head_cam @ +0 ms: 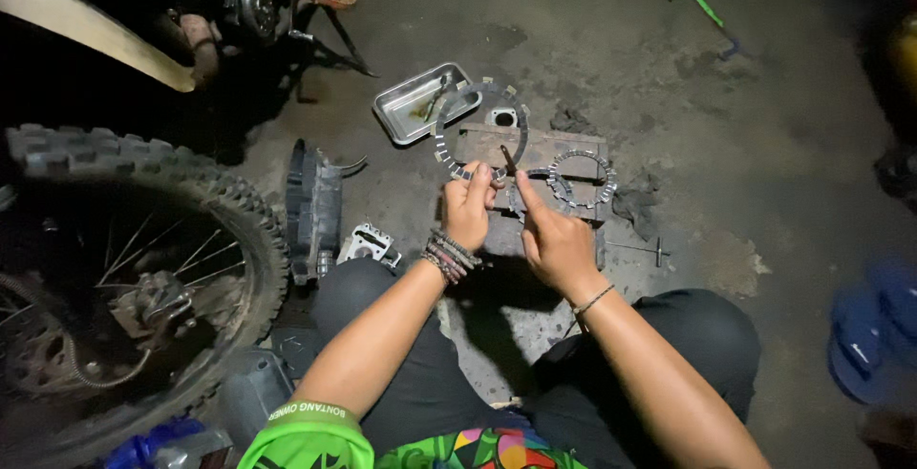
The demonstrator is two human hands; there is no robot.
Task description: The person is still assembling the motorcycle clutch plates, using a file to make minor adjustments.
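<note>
while crouched, left hand [468,209] fisted on toothed ring [480,130], right hand [554,240] pinching tool [508,159]

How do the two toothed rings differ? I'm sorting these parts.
The larger ring is held upright by the left hand; the smaller ring lies flat on the wooden board, untouched. The larger ring's band looks broad and smooth; the smaller one's looks narrower. Both are grey, round and notched.

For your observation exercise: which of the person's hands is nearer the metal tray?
Left. The left hand is just below the metal tray; the right hand sits farther right and lower.
</note>
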